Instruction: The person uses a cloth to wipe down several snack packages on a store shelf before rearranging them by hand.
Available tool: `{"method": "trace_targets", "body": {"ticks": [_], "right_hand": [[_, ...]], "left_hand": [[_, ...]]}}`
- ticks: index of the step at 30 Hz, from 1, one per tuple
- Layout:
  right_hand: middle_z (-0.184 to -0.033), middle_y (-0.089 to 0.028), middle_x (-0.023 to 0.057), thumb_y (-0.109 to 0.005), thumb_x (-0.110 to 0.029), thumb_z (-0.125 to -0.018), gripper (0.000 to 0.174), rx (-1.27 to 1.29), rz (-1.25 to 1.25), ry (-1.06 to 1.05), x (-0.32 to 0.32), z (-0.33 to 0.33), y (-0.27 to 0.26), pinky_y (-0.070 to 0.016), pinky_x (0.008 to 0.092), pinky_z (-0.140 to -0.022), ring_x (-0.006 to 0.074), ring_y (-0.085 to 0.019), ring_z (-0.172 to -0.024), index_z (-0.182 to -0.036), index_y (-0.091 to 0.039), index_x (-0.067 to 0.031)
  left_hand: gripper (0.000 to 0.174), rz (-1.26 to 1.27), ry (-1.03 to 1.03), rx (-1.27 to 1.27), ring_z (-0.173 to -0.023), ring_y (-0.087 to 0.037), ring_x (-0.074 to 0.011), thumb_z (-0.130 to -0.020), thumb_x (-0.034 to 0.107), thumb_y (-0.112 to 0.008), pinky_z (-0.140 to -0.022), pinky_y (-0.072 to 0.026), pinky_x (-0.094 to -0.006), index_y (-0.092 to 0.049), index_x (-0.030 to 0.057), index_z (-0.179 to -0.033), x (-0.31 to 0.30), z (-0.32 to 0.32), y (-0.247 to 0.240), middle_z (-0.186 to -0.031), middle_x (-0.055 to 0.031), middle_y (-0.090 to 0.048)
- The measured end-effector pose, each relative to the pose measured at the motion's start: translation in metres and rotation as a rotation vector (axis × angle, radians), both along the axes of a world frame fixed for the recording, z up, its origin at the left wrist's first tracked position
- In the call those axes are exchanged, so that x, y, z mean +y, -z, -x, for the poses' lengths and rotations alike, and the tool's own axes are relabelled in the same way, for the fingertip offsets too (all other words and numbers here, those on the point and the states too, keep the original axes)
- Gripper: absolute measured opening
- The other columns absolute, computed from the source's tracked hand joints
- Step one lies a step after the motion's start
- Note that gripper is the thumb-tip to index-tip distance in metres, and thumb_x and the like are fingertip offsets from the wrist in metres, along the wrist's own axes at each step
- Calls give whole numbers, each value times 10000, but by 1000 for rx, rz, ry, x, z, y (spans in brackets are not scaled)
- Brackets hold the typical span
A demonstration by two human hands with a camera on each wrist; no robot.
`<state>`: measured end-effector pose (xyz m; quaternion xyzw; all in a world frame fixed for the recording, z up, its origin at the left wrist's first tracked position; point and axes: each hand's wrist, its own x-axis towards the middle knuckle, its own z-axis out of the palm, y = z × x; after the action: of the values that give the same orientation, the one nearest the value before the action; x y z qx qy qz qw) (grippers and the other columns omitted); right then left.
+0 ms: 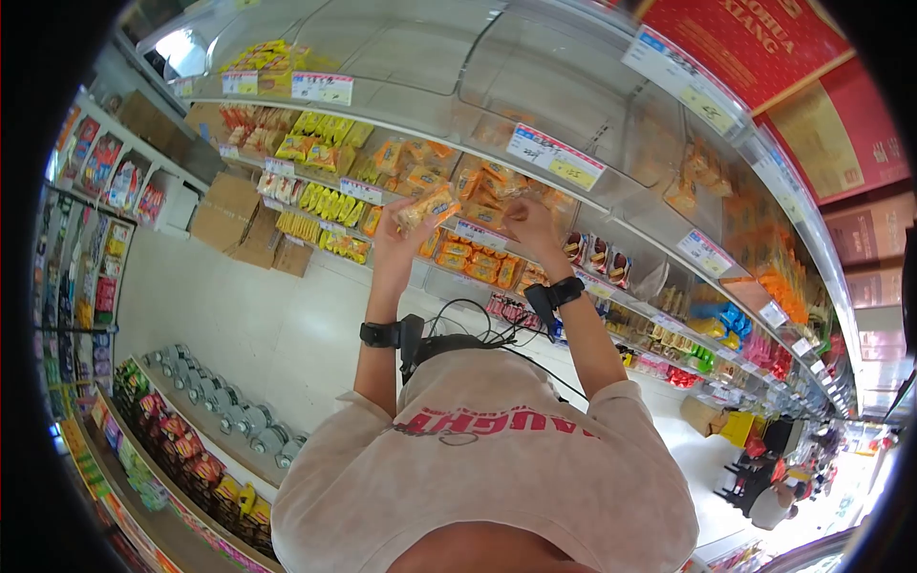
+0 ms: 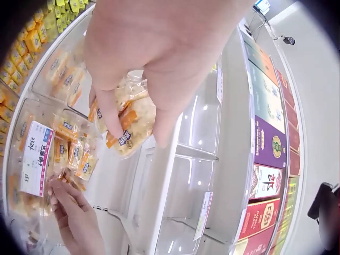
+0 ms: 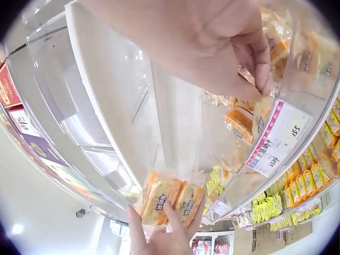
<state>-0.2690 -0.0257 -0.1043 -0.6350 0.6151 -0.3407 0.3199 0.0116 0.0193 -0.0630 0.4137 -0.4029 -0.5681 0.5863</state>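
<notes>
The left hand (image 1: 390,234) grips orange-and-clear snack packets (image 1: 432,208) above the shelf front; in the left wrist view its thumb and fingers pinch the packets (image 2: 139,125). In the right wrist view, two packets (image 3: 169,200) show side by side in the left hand (image 3: 159,239). The right hand (image 1: 535,227) reaches into a clear bin of similar packets. Its curled fingers pinch the edge of a packet (image 3: 262,114) behind a price tag (image 3: 280,138). From the left wrist view the right hand (image 2: 79,226) is at the bin's front edge, beside a price tag (image 2: 37,159).
Shelves of yellow packets (image 1: 325,202) lie left of the bins, and chocolate-coloured packs (image 1: 599,256) lower right. Red boxes (image 1: 764,48) stand at the upper right. Cardboard boxes (image 1: 229,218) sit on the floor at the left. Cables (image 1: 468,320) hang near the chest.
</notes>
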Motion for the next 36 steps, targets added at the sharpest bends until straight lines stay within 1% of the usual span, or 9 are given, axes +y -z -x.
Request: {"method": "trace_targets", "body": {"ticks": [6, 9, 12, 17, 23, 26, 29, 32, 36], "right_hand": [[-947, -735, 202, -838, -423, -753, 496, 184, -177, 38, 7, -5, -25, -561, 435, -805, 352, -723, -891, -960, -698, 5], [-936, -742, 176, -855, -426, -747, 547, 181, -176, 69, 4, -17, -16, -558, 401, -786, 300, -732, -896, -1005, -686, 25], [-937, -743, 177, -870, -436, -728, 595, 277, -187, 117, 7, -21, -30, -557, 398, -772, 302, -732, -876, -1058, -677, 20], [-877, -728, 125, -863, -312, -783, 502, 77, -73, 138, 14, 0, -15, -557, 345, -749, 238, -724, -844, -1131, -663, -10], [-976, -698, 55, -812, -124, -878, 337, -450, 5, -8, 67, 33, -72, -556, 272, -756, 112, -676, -834, -1166, -666, -28], [-937, -662, 14, -786, -65, -899, 311, -501, 28, 27, 93, 50, -89, -548, 252, -770, 79, -644, -837, -1182, -661, -32], [-908, -635, -6, -772, -31, -907, 308, -498, 92, 121, 112, 61, -100, -536, 237, -783, 59, -619, -847, -1192, -656, -35], [-903, -626, -18, -764, -18, -914, 300, -581, 88, 108, 137, 65, -110, -522, 227, -775, 45, -598, -843, -1194, -657, -39], [-917, -622, -29, -750, -4, -925, 281, -751, 110, 43, 159, 70, -118, -504, 220, -752, 33, -574, -832, -1188, -661, -42]], "left_hand": [[447, -58, 17, 177, -1136, -634, -207, -935, 153, -773, -932, -567, -340, -524, 23, -1282, -3, 26, -13, -1256, -118, -579], [429, -59, 12, 154, -1136, -637, -208, -939, 159, -771, -935, -565, -337, -528, 34, -1270, -3, 34, -13, -1253, -120, -579], [428, -66, 5, 123, -1136, -636, -208, -937, 168, -775, -944, -564, -342, -532, 41, -1266, -6, 38, -9, -1245, -119, -577], [428, -77, -6, 64, -1120, -640, -210, -934, 186, -778, -953, -567, -351, -543, 34, -1258, -2, 39, -1, -1252, -124, -566], [460, -98, 111, 73, -1103, -640, -184, -931, 205, -786, -904, -554, -308, -542, 26, -1277, 0, 44, -14, -1238, -116, -575], [449, -100, 335, -75, -1090, -632, -151, -923, 207, -795, -881, -527, -272, -564, 23, -1260, -6, 42, -24, -1214, -103, -595], [416, 37, 345, -255, -1063, -625, -123, -913, 205, -800, -857, -513, -254, -592, 26, -1226, -17, 57, -26, -1180, -77, -622], [386, 58, 384, -605, -1129, -611, -126, -940, 128, -752, -965, -508, -282, -575, 29, -1269, -19, 73, -39, -1233, -67, -621], [377, -54, 659, -297, -1149, -595, -125, -972, 174, -717, -972, -498, -294, -566, 36, -1289, -16, 92, -37, -1244, -62, -611]]}}
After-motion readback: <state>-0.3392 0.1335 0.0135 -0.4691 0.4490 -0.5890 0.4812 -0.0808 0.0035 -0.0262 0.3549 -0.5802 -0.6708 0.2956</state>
